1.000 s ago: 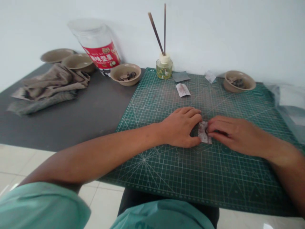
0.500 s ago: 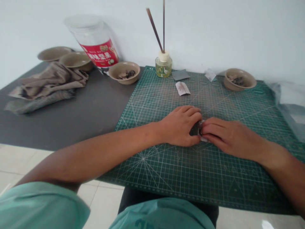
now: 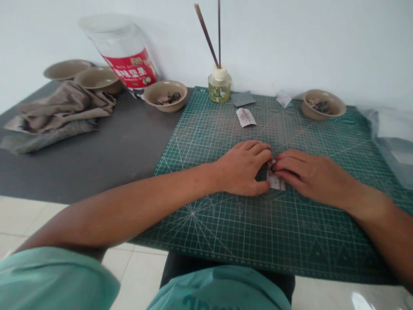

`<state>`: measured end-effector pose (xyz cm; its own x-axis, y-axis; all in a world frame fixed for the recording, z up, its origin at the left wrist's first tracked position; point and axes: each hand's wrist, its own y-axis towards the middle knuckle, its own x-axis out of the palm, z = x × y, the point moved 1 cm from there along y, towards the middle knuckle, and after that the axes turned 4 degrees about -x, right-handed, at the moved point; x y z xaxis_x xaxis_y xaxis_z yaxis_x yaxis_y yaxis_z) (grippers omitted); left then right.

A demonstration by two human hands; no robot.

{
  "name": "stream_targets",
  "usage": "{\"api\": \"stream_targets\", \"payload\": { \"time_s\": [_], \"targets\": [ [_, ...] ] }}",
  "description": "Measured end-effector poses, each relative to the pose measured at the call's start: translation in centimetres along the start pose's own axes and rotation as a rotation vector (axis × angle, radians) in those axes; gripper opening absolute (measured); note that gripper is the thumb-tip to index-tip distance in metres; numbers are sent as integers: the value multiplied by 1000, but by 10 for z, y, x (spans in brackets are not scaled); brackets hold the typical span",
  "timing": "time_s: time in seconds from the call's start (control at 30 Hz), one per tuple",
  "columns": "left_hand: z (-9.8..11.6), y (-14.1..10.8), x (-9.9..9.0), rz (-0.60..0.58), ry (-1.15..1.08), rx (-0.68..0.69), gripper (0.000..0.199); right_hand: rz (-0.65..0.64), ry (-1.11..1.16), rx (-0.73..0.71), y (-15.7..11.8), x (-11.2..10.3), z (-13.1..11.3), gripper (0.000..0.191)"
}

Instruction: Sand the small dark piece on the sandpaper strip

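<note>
A small printed piece of paper [image 3: 277,182] lies on the green cutting mat [image 3: 226,234], its upper part crumpled or covered under my fingers. My left hand [image 3: 247,168] rests at its left side, thumb and forefinger spread apart around a gap, their tips touching or close to the paper's edge. From the right, my right hand [image 3: 311,174] pinches with closed fingertips over the paper's upper part. Something small and dark shows at those fingertips; what it is I cannot make out.
Behind my hands lie a curled paper [image 3: 246,117], a grey square sheet [image 3: 243,98] and a pale scrap [image 3: 284,99]. Bowls with dark pieces stand left [image 3: 165,95] and right [image 3: 323,104]. A reed diffuser [image 3: 220,86], plastic jar [image 3: 130,71] and crumpled cloth [image 3: 66,105] are further back.
My right hand has shifted slightly up, so more of the paper's lower part shows. My left hand stays nearly in place. The whole view has moved slightly.
</note>
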<state>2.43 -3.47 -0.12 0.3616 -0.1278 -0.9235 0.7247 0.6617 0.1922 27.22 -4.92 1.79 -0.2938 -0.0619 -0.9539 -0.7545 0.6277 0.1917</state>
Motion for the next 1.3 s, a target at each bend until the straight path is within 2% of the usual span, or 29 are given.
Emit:
{"api": "stream_targets", "payload": {
  "time_s": [0.1,0.17,0.23,0.33,0.47,0.6,0.77,0.83,0.93,1.03,1.17,1.23,1.3],
  "targets": [
    [0,0,-1,-10,-6,-1,52,-41,59,38,-3,-5,8,15],
    [0,-1,-1,-13,-5,1,53,-120,146,-23,-4,-7,6,15],
    [1,-1,-1,-13,-4,3,53,-143,164,-72,-3,-5,1,18],
    [2,0,0,-9,-10,-13,53,-57,72,-34,0,1,-3,20],
    [2,0,-1,-7,-25,-29,55,14,23,51,1,3,11,17],
    [2,-1,-2,-13,-13,-6,55,0,21,25,-3,-2,16,18],
    [1,0,-2,-1,-4,1,54,-57,10,-83,-5,0,-3,21],
    [1,0,-1,8,-13,14,55,-44,-47,-119,-3,3,-7,23],
    [1,0,0,6,-10,3,51,1,-151,-67,-1,4,-3,25],
    [2,0,-1,-3,11,-12,51,-1,-126,9,-3,0,5,23],
    [3,0,-1,-7,21,-1,54,-99,14,-87,-3,0,-2,22],
    [3,1,-1,-9,19,2,56,-89,6,-106,-1,2,-6,23],
    [3,1,-1,-9,16,-6,55,-41,-48,-47,1,3,-4,23]
  ]
}}
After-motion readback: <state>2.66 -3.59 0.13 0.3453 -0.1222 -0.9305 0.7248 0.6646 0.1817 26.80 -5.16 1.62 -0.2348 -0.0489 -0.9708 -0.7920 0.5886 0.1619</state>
